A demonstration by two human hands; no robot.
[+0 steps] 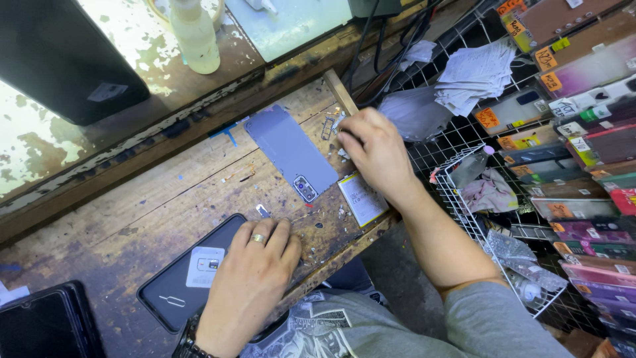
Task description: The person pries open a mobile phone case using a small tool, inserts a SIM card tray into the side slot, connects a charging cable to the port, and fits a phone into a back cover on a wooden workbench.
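A worn, scratched wooden surface (152, 199) stood against a peeling ledge, with wire racks of phone cases (583, 132) along the right. The left hand (255, 272) lay flat, fingers spread, pressing on a black phone with a pale sticker (192, 275). The right hand (374, 152) pinched something small, too tiny to tell, beside a lavender phone back cover (288, 149). A white battery (362, 199) lay just under that wrist; a cloudy plastic bottle (195, 36) stood on the ledge.
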